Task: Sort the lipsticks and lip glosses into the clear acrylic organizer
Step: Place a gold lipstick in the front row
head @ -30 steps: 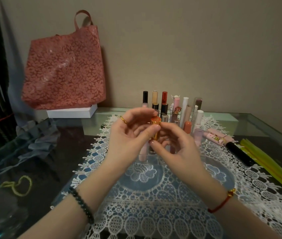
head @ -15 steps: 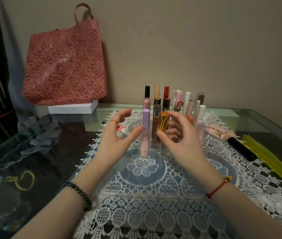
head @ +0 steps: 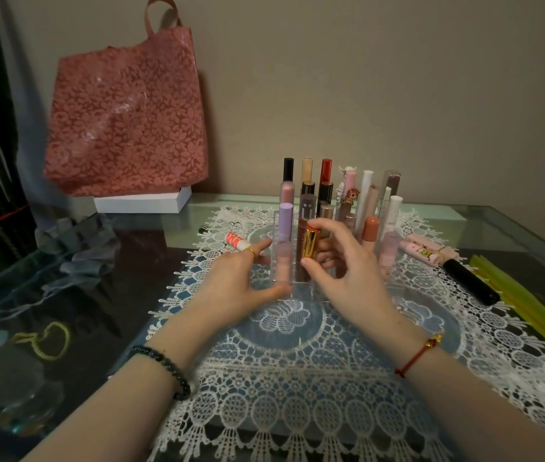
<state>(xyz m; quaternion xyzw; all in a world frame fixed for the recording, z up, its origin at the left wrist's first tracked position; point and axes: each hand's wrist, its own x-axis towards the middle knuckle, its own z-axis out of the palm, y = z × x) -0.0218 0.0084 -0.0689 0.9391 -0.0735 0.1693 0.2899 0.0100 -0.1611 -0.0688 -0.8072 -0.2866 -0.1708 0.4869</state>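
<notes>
The clear acrylic organizer (head: 304, 292) stands on the lace mat with several upright lipsticks and glosses in it. My right hand (head: 348, 278) pinches a gold lipstick (head: 309, 243) between thumb and forefinger, upright, its lower end down in a front-row slot. My left hand (head: 237, 281) rests against the organizer's left front corner, fingers fairly straight and thumb on the front wall. Loose on the mat lie a red-and-white tube (head: 236, 241) on the left, pink tubes (head: 424, 251) and a black tube (head: 471, 281) on the right.
A white lace mat (head: 298, 378) covers the glass table (head: 498, 228). A red patterned bag (head: 124, 118) sits on a white box (head: 141, 203) at the back left. Grey cloth (head: 81, 248) and a yellow loop (head: 44, 341) lie left; yellow sticks (head: 531, 305) right.
Both hands came down from in front of the organizer. My left hand let go of the gold lipstick and went to the organizer's corner; my right hand lowered the lipstick into a front slot.
</notes>
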